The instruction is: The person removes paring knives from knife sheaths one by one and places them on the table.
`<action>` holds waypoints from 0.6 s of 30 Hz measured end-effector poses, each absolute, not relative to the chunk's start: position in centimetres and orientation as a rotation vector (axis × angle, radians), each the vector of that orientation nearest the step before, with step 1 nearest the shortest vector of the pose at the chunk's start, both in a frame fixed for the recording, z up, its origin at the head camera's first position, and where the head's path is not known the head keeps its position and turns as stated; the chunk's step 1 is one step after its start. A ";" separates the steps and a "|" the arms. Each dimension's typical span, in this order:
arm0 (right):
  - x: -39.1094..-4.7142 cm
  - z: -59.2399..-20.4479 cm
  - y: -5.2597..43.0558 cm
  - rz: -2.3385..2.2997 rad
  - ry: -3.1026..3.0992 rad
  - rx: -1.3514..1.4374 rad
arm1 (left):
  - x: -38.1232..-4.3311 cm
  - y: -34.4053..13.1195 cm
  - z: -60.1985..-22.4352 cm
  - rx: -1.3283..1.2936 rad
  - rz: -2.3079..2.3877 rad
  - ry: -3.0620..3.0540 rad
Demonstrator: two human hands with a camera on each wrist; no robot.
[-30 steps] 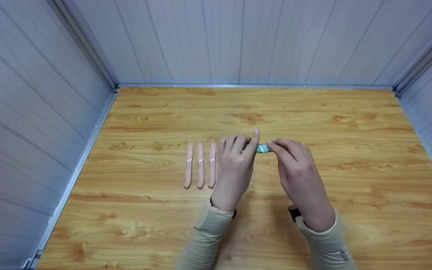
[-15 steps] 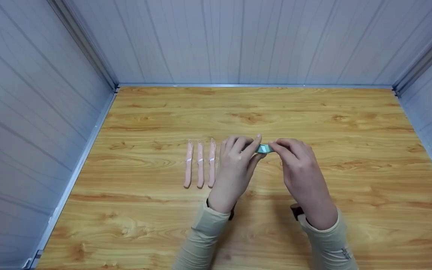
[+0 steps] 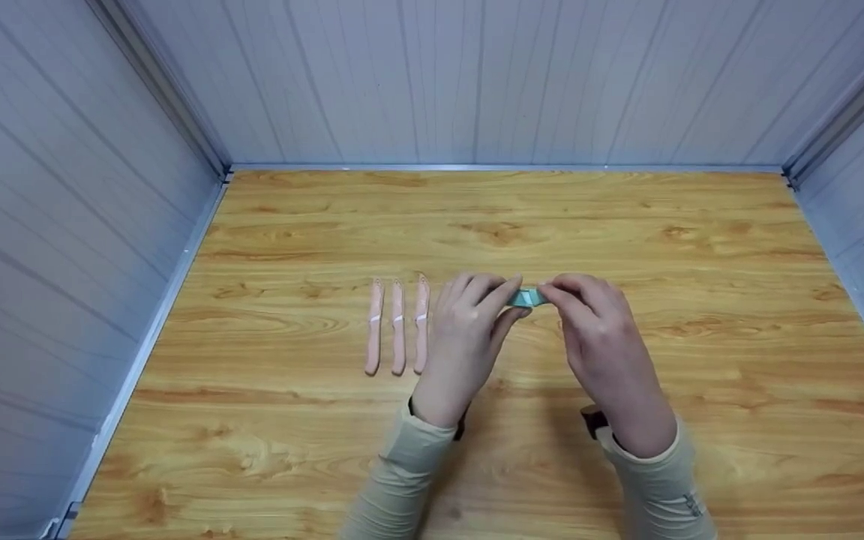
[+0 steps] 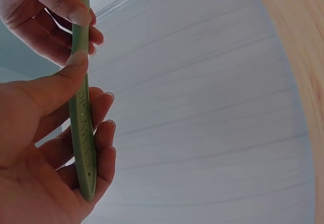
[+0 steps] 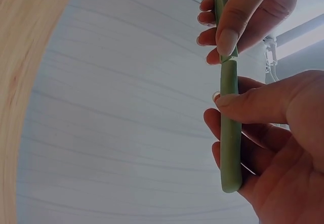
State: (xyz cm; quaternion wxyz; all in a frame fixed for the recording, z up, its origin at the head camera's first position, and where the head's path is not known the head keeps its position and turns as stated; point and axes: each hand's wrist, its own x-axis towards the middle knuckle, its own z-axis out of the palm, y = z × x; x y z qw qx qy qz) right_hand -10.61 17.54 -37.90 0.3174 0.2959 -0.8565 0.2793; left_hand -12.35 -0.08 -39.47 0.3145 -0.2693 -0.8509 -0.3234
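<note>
A green knife (image 3: 528,298) in a matching sheath is held level above the table between both hands. My left hand (image 3: 468,322) grips the sheath (image 4: 83,133), which bears raised lettering, its thumb pressed on the near face. The smooth handle (image 5: 231,148) is pinched between the thumb and fingers of my right hand (image 3: 603,334). In the right wrist view, sheath and handle meet in line just below the left thumb. Left of the hands, three pink sheathed knives (image 3: 375,326) lie side by side on the table, handles towards me.
The wood-patterned table (image 3: 492,217) has pale panel walls at the back (image 3: 447,82), the left (image 3: 57,247) and the right. The left forearm and hand stand close beside the rightmost pink knife (image 3: 422,330).
The left index finger has come down from its raised position onto the green sheath, and the left thumb now shows below it. The right hand has barely moved; the pink knives lie as before.
</note>
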 end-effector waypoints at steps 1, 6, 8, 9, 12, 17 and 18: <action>-10.6 -37.9 17.5 0.738 -2.254 0.775 | -12.4 -0.1 -39.5 -0.708 -0.851 -2.239; -10.5 -37.9 17.3 0.740 -2.245 0.744 | -12.2 -0.1 -39.3 -0.709 -0.857 -2.229; -10.5 -37.9 17.2 0.743 -2.237 0.736 | -12.1 -0.1 -39.2 -0.721 -0.868 -2.225; -10.5 -37.9 17.2 0.744 -2.234 0.733 | -12.1 -0.1 -39.2 -0.728 -0.873 -2.223; -10.4 -37.9 17.1 0.753 -2.227 0.727 | -12.0 -0.1 -39.2 -0.746 -0.886 -2.216; -10.4 -37.9 17.2 0.746 -2.234 0.723 | -12.0 -0.1 -39.2 -0.746 -0.904 -2.207; -10.4 -37.9 17.2 0.744 -2.236 0.725 | -12.0 -0.1 -39.2 -0.745 -0.908 -2.207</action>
